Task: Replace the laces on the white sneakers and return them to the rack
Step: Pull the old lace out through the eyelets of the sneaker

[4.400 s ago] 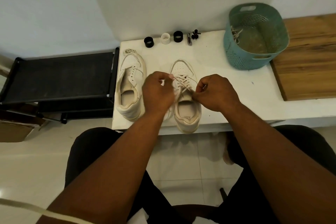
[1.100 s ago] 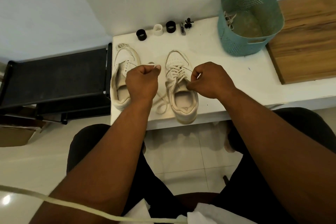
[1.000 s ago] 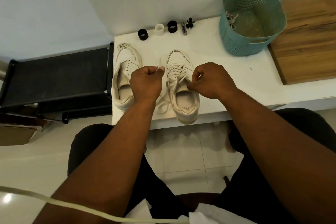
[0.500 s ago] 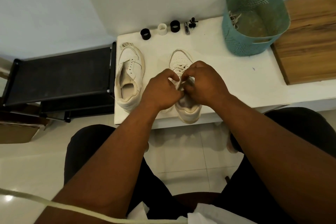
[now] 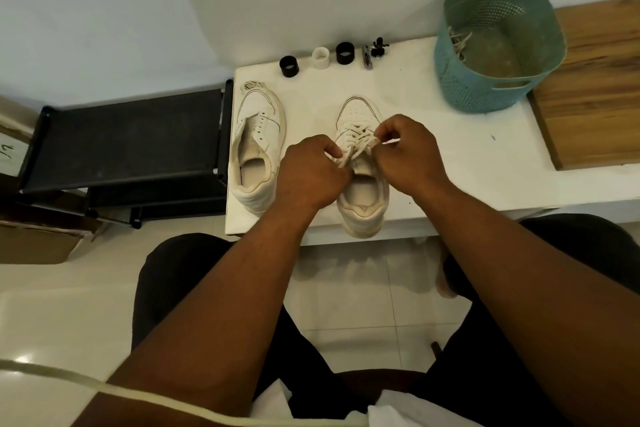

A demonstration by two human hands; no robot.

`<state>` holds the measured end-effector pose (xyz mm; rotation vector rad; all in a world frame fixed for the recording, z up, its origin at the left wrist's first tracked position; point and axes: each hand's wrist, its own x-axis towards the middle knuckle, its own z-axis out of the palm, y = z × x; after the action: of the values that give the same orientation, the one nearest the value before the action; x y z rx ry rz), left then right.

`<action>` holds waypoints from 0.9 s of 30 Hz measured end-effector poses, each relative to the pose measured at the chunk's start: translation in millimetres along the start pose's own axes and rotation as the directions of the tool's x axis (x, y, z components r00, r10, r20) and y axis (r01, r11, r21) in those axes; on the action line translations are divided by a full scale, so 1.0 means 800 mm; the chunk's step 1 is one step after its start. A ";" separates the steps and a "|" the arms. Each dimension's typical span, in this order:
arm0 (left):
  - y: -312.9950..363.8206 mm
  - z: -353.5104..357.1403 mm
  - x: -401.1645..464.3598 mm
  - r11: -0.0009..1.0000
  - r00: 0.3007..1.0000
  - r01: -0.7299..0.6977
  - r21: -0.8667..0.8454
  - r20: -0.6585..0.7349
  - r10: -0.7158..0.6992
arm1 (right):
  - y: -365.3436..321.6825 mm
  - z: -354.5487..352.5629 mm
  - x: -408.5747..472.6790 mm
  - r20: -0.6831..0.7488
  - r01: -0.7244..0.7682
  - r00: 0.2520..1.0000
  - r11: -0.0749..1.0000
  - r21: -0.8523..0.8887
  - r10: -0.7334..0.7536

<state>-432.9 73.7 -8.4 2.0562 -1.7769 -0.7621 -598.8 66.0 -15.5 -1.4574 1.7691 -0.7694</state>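
Note:
Two white sneakers stand side by side on a white table [image 5: 450, 156], toes pointing away from me. The right sneaker [image 5: 362, 198] carries a cream lace [image 5: 358, 139] crossed through its eyelets. My left hand [image 5: 310, 175] pinches one end of that lace at the shoe's left side. My right hand [image 5: 410, 152] pinches the other end at the right side, a short bit sticking out past the fingers. The left sneaker [image 5: 256, 146] has bare eyelets, and a loose lace [image 5: 251, 85] lies bunched at its toe.
A black shoe rack [image 5: 124, 139] stands left of the table. A teal perforated basket [image 5: 495, 45] with old laces inside sits at the back right, beside a wooden board [image 5: 595, 87]. Two black rings, a white ring and small tools line the table's far edge.
My hands were apart pulling the lace ends outward, then came together over the right sneaker's tongue. Now they have separated slightly, each still pinching a lace end.

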 end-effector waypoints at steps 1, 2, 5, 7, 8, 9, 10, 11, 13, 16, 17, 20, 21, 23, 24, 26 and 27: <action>0.000 0.000 0.000 1.000 1.000 -0.004 -0.006 -0.005 0.003 | -0.001 0.000 -0.004 0.040 0.081 0.996 0.996 -0.034 -0.080; -0.001 0.001 0.000 1.000 1.000 -0.001 -0.011 -0.007 0.001 | -0.002 0.001 -0.007 0.079 0.158 0.985 0.983 -0.095 -0.151; -0.003 0.002 0.002 1.000 1.000 0.001 -0.014 -0.003 -0.001 | 0.000 0.010 -0.009 0.111 0.242 0.969 0.934 -0.264 -0.219; -0.003 0.002 0.003 1.000 1.000 0.001 -0.016 0.009 0.000 | 0.000 0.011 -0.007 0.094 0.228 0.973 0.933 -0.277 -0.210; -0.002 0.003 0.002 1.000 1.000 -0.001 -0.017 0.016 0.001 | -0.001 0.008 -0.006 0.080 0.226 0.974 0.934 -0.278 -0.212; -0.002 0.003 0.002 1.000 1.000 -0.001 -0.019 0.020 0.002 | -0.002 0.005 -0.003 0.057 0.224 0.975 0.935 -0.274 -0.216; -0.002 0.003 0.002 1.000 1.000 -0.001 -0.021 0.023 0.002 | -0.002 0.000 0.000 0.023 0.213 0.976 0.941 -0.263 -0.215; -0.001 0.003 0.002 1.000 1.000 0.000 -0.025 0.023 0.001 | -0.001 -0.005 0.002 -0.026 0.184 0.980 0.952 -0.247 -0.196; -0.002 0.003 0.002 0.999 1.000 0.006 -0.032 0.019 -0.005 | 0.002 -0.013 0.007 -0.098 0.101 0.987 0.971 -0.217 -0.125; -0.002 0.004 0.003 0.999 1.000 0.010 -0.036 0.023 -0.009 | 0.005 -0.013 0.003 -0.084 0.118 0.987 0.969 -0.217 -0.139; -0.002 0.004 0.003 0.999 1.000 0.007 -0.036 0.023 -0.006 | 0.002 -0.010 0.000 -0.048 0.186 0.978 0.957 -0.221 -0.201; -0.004 0.004 0.004 0.999 1.000 0.004 -0.046 0.026 -0.002 | 0.001 0.002 -0.008 0.133 0.281 0.958 0.917 -0.283 -0.253; -0.005 0.003 0.004 0.999 1.000 0.005 -0.051 0.031 -0.004 | 0.000 0.006 -0.010 0.173 0.274 0.958 0.909 -0.314 -0.229; -0.008 0.004 0.005 0.997 0.999 0.015 -0.072 0.043 -0.012 | 0.003 0.009 -0.008 0.169 0.277 0.958 0.907 -0.318 -0.234; -0.008 0.004 0.005 0.996 0.999 0.022 -0.082 0.044 -0.018 | 0.003 0.008 -0.006 0.132 0.283 0.958 0.910 -0.303 -0.254; -0.007 0.004 0.006 0.997 0.999 0.030 -0.077 0.045 -0.026 | 0.002 0.000 -0.001 0.034 0.275 0.960 0.916 -0.291 -0.277; -0.007 0.004 0.006 0.997 0.999 0.031 -0.067 0.045 -0.028 | 0.002 -0.007 0.003 -0.014 0.241 0.967 0.926 -0.292 -0.255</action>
<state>-429.9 70.6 -15.0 2.0404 -1.7233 -0.8706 -604.3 63.9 -13.9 -1.8997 1.8136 -0.6997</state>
